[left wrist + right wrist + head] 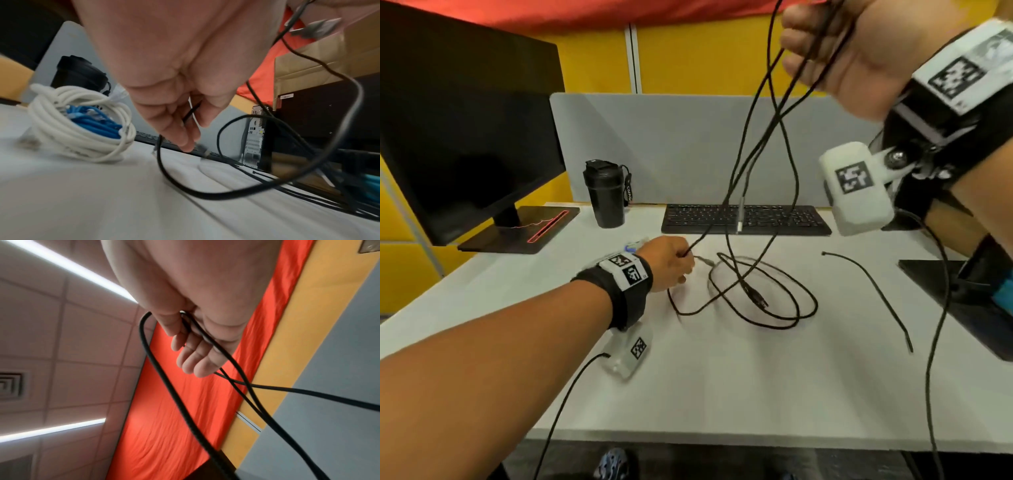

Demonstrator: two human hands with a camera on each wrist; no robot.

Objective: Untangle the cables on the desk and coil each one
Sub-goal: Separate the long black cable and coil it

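White desk (722, 383) under everything, with a black monitor (465, 137) back left, a black keyboard (746, 219) at the far edge and a dark tumbler (604, 195) between them. The black cables (756, 294) are the mess — loops lying on the desk in front of the keyboard, several strands rising to my right hand (835, 51), raised high with fingers curled around the bunch. My left hand (667, 263) is low by the loops, fingertips pinching one black strand. Just behind it sit a coiled white cable (78, 126) and a blue cable (94, 123) bundle — a separate black cord (873, 291) lies loose to the right.
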